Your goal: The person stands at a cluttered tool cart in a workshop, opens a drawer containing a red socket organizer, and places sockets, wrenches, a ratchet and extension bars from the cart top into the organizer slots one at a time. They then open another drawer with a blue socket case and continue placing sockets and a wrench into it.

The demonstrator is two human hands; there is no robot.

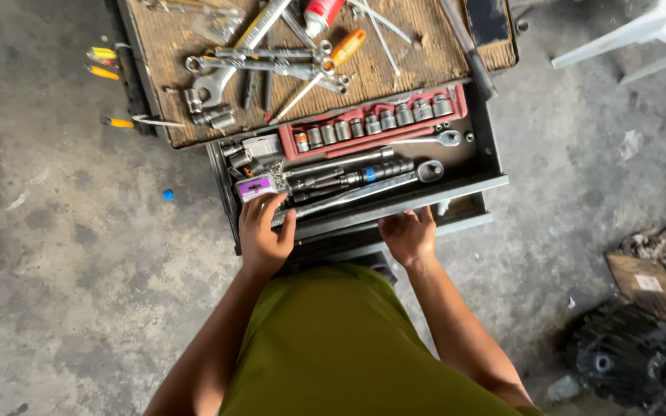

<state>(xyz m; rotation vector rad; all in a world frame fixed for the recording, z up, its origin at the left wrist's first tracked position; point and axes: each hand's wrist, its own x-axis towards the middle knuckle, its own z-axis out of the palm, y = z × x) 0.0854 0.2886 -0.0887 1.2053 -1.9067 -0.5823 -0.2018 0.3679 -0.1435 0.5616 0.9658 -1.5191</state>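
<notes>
Stained concrete floor (pixel 63 254) surrounds a dark tool cabinet whose open drawer (pixel 395 202) holds long ratchet handles and a red tray of sockets (pixel 375 122). At the drawer's left front corner sits a small purple-and-white packet (pixel 257 187), touched by the loosely curled left hand (pixel 264 235). Right hand (pixel 408 233) grips the drawer's front edge.

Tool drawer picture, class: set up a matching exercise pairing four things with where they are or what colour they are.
Things:
1. left hand
2. right hand
3. socket tray
4. screwdriver handle

Descriptions:
A. orange, on the cart top
B. red, inside the drawer
C. on the drawer's front edge
D. fingers at a small purple box

Pairs: 1-D, 2-C, 3-B, 4-A
</notes>
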